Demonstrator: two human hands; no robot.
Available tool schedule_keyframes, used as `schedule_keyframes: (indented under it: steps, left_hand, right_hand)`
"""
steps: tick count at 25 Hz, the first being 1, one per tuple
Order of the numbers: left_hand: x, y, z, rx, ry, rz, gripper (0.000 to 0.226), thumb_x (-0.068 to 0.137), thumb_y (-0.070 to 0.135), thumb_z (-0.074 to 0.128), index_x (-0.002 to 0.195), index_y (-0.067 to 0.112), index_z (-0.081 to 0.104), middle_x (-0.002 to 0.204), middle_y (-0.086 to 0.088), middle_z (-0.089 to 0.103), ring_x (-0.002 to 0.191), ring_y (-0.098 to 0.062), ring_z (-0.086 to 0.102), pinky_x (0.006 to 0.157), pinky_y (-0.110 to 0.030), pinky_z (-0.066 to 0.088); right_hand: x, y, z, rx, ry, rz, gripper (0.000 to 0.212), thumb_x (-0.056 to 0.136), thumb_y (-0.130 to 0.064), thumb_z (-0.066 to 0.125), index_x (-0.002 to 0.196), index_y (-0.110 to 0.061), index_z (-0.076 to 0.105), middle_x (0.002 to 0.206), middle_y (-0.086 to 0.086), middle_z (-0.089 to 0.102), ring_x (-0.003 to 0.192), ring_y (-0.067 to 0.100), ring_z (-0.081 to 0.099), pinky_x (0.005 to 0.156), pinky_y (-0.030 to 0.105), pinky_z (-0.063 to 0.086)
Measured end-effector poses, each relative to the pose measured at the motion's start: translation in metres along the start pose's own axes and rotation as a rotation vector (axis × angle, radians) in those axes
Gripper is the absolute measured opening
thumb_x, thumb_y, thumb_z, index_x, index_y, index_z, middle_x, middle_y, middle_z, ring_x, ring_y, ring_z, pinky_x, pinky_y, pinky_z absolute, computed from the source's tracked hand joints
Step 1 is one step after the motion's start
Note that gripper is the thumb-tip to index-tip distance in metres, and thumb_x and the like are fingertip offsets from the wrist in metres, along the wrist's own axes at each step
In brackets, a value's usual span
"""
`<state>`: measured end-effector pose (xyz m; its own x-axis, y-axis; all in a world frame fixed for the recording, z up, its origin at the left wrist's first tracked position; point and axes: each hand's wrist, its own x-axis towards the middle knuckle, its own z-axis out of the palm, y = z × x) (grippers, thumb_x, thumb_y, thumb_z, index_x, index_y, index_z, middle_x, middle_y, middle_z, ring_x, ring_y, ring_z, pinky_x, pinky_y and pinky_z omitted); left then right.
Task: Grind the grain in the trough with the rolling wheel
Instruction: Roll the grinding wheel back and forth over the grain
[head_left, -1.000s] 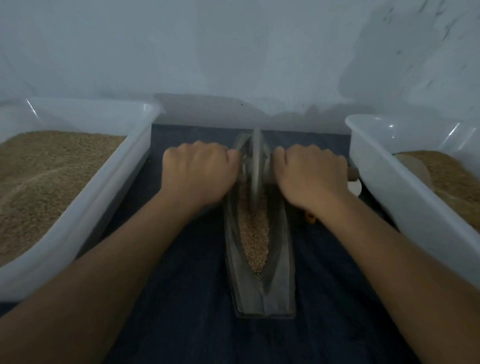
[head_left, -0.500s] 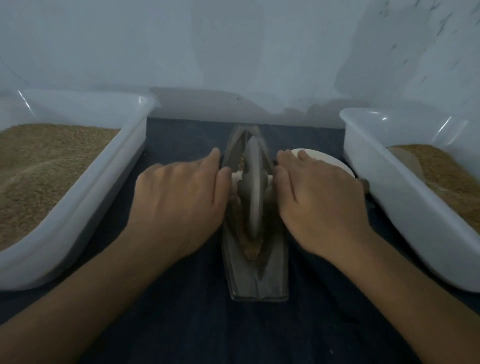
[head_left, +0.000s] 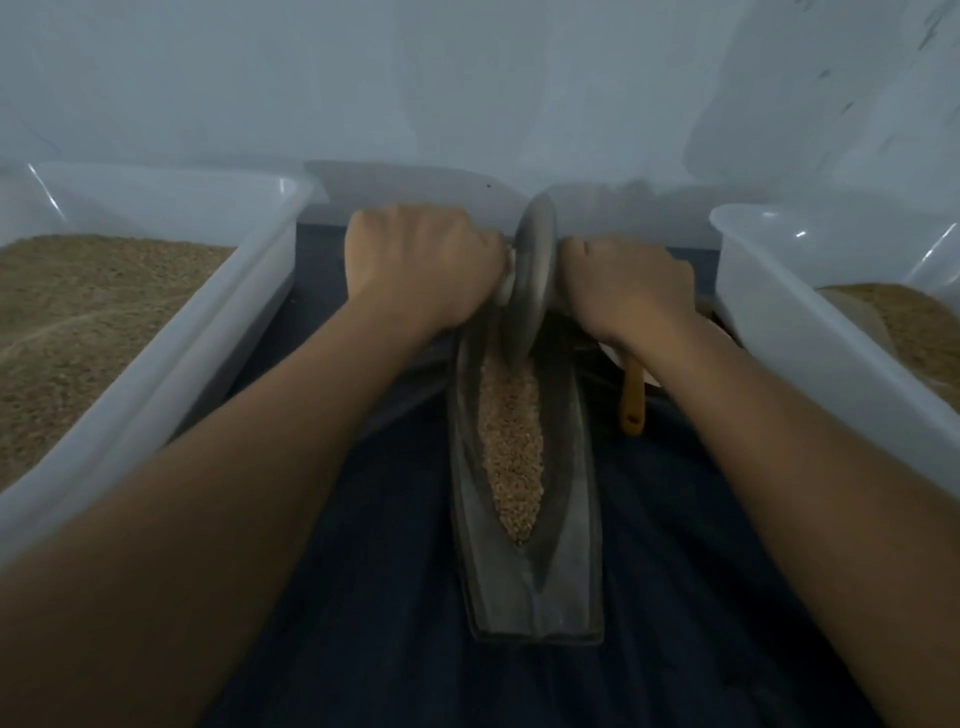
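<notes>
Both hands, left hand (head_left: 421, 270) and right hand (head_left: 626, 288), grip axle beside wheel (head_left: 532, 283) at trough (head_left: 566, 545) far end; grain (head_left: 511, 452) exposed.

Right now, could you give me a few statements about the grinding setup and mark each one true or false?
1. The rolling wheel sits at the far end of the trough. True.
2. Only the left hand is at the wheel. False: the right hand grips its other side too.
3. Grain lies in the trough's groove. True.
4. The left bin holds no grain. False: it is filled with brown grain.
5. An orange handle lies left of the trough. False: it lies to the right, under the right wrist.
</notes>
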<state>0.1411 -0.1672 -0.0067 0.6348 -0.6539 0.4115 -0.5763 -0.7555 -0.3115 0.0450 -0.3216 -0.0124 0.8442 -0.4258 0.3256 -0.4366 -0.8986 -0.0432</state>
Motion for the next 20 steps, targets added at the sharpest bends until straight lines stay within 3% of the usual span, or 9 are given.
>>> schedule_keyframes:
  steps: [2,4,6,9,11,13,15,17,20]
  left_hand:
    - [-0.004,-0.001,-0.004,-0.01,-0.012,-0.002,0.065,0.095,0.038,0.006,0.104,0.019,0.068,0.101,-0.01,0.068,0.088,-0.034,0.063,0.063,-0.037,0.03]
    - [-0.035,0.001,-0.011,-0.016,0.045,0.061,0.039,0.102,0.03,0.018,0.085,0.02,0.053,0.075,-0.002,0.051,0.069,-0.027,0.052,0.06,-0.036,0.034]
    - [-0.079,0.001,-0.02,-0.081,0.102,0.117,0.031,0.108,0.024,0.03,0.082,0.018,0.047,0.066,0.002,0.041,0.058,-0.025,0.049,0.054,-0.034,0.037]
    - [-0.132,-0.004,-0.024,-0.257,0.236,0.062,0.043,0.11,0.03,0.034,0.116,0.01,0.071,0.086,-0.007,0.074,0.064,-0.03,0.068,0.058,-0.038,0.053]
    - [-0.142,-0.004,-0.024,-0.309,0.289,0.003,0.049,0.11,0.034,0.036,0.132,0.005,0.069,0.102,-0.01,0.079,0.078,-0.027,0.075,0.069,-0.037,0.058]
    - [-0.13,-0.002,-0.022,-0.285,0.299,0.02,0.044,0.108,0.03,0.04,0.121,0.005,0.073,0.095,-0.011,0.079,0.067,-0.029,0.072,0.062,-0.037,0.056]
    - [-0.1,0.0,-0.013,-0.155,0.211,0.062,0.034,0.108,0.025,0.04,0.101,0.009,0.069,0.075,-0.007,0.068,0.054,-0.029,0.059,0.052,-0.036,0.047]
    - [-0.06,0.0,-0.003,-0.032,0.089,0.07,0.026,0.108,0.023,0.037,0.091,0.014,0.055,0.073,-0.002,0.051,0.062,-0.026,0.053,0.052,-0.033,0.034]
    - [-0.01,-0.009,0.006,-0.036,-0.013,0.013,0.025,0.106,0.022,0.034,0.091,0.017,0.053,0.097,-0.015,0.065,0.088,-0.04,0.066,0.061,-0.036,0.032]
  right_hand:
    - [-0.002,0.0,0.001,0.026,0.012,0.006,0.024,0.107,-0.026,0.034,0.09,-0.013,0.046,0.086,0.006,0.05,0.078,0.029,0.048,0.064,0.042,0.032]
    - [-0.031,-0.004,-0.007,0.04,0.044,0.006,0.045,0.108,-0.036,0.023,0.077,-0.015,0.048,0.075,0.005,0.051,0.066,0.026,0.047,0.061,0.038,0.027]
    - [-0.073,-0.008,-0.018,0.034,0.124,-0.087,0.045,0.109,-0.033,0.023,0.072,-0.018,0.044,0.067,-0.001,0.046,0.062,0.025,0.049,0.056,0.035,0.03]
    - [-0.126,-0.012,-0.032,0.082,0.274,-0.169,0.049,0.107,-0.035,0.025,0.102,-0.015,0.07,0.092,0.005,0.071,0.098,0.031,0.07,0.076,0.04,0.051]
    - [-0.136,-0.011,-0.032,0.075,0.365,-0.199,0.055,0.106,-0.038,0.028,0.124,-0.011,0.072,0.114,0.008,0.076,0.11,0.029,0.071,0.088,0.041,0.055]
    - [-0.123,-0.012,-0.027,0.052,0.341,-0.202,0.055,0.106,-0.039,0.025,0.101,-0.017,0.075,0.088,0.005,0.074,0.085,0.029,0.071,0.07,0.037,0.05]
    - [-0.09,-0.015,-0.022,0.044,0.224,-0.136,0.057,0.107,-0.041,0.019,0.068,-0.021,0.056,0.063,-0.002,0.055,0.06,0.025,0.055,0.058,0.034,0.032]
    - [-0.042,-0.012,-0.011,0.009,0.141,-0.054,0.054,0.108,-0.039,0.022,0.064,-0.019,0.046,0.062,-0.001,0.045,0.057,0.022,0.043,0.059,0.035,0.025]
    - [0.012,-0.01,-0.005,-0.038,0.057,-0.023,0.043,0.106,-0.034,0.026,0.073,-0.016,0.048,0.07,0.002,0.045,0.063,0.022,0.043,0.063,0.038,0.032]
